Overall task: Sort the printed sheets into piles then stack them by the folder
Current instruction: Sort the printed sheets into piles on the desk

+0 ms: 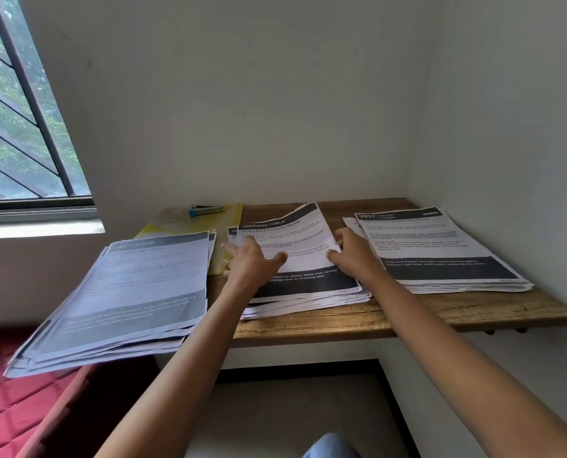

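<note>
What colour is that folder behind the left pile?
The folder is yellow, seen clearest in the head view.

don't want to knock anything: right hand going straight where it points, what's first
Probably the lifted far corner of the DRESSING TABLE sheet: the right hand points forward-left along its edge. Beyond lies bare wooden desk, then wall. Depth is unclear.

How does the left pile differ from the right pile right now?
The left pile hangs over the desk edge and overlaps the yellow folder; the right pile lies wholly on the desk. The left pile's sheets are more fanned out than the right pile's. Both lie untouched, with dark-banded top sheets.
</note>
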